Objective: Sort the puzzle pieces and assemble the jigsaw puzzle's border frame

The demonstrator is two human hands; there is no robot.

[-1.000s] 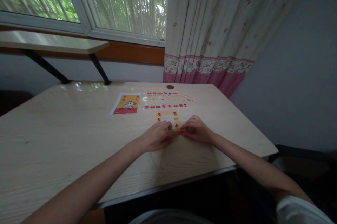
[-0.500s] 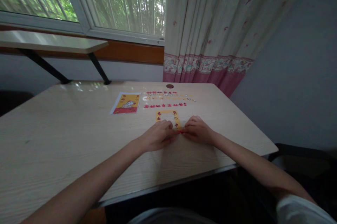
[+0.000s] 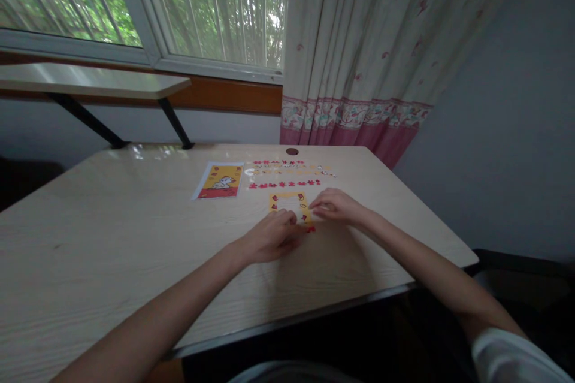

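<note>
A partly joined jigsaw puzzle (image 3: pixel 272 200) lies on the table, a yellow border with small red figures around bare tabletop. My left hand (image 3: pixel 275 238) rests over its lower left part, some fingers bent, one finger stretched out to a red jigsaw piece (image 3: pixel 311 229) at the lower right corner. That hand hides much of the puzzle's near side. Just off the border's right edge, my right hand (image 3: pixel 336 206) is raised with bent fingers and a small gap between thumb and forefinger. Nothing shows in that gap.
Rows of loose red pieces (image 3: pixel 285 184) and yellow and white pieces (image 3: pixel 291 172) lie beyond the puzzle. To their left is a printed picture (image 3: pixel 220 182) of a white animal on yellow and red. A raised shelf (image 3: pixel 90 80) stands at the back left; a curtain (image 3: pixel 350 59) hangs behind.
My right hand has let go of the red jigsaw piece and moved up and away from the corner. My left hand stays by the piece. The view has tilted slightly.
</note>
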